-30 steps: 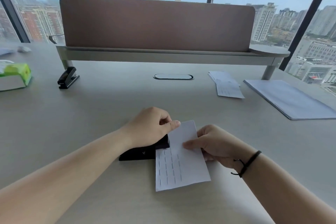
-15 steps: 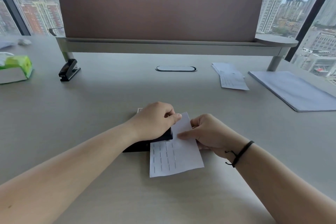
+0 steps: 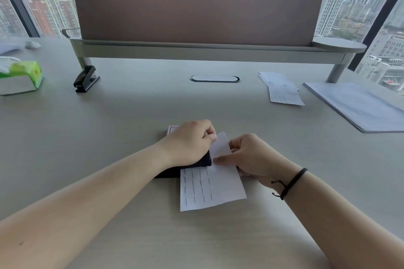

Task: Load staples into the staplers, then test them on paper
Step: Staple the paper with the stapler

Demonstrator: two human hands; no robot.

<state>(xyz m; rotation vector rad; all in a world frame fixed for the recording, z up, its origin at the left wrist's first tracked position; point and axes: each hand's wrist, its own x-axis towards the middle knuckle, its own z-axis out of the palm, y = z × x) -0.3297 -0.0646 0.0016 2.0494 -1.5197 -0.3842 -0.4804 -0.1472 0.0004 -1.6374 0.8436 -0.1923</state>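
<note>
Stapler, black: under my curled left hand; stapled paper slip pinched beside it by my right hand

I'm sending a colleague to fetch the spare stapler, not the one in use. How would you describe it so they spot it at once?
Start at the long brown divider across the back of the desk and follow it to its left metal leg. The spare stapler sits at that leg's foot, right of the green tissue pack. It is black, stands alone and nobody touches it.
</note>
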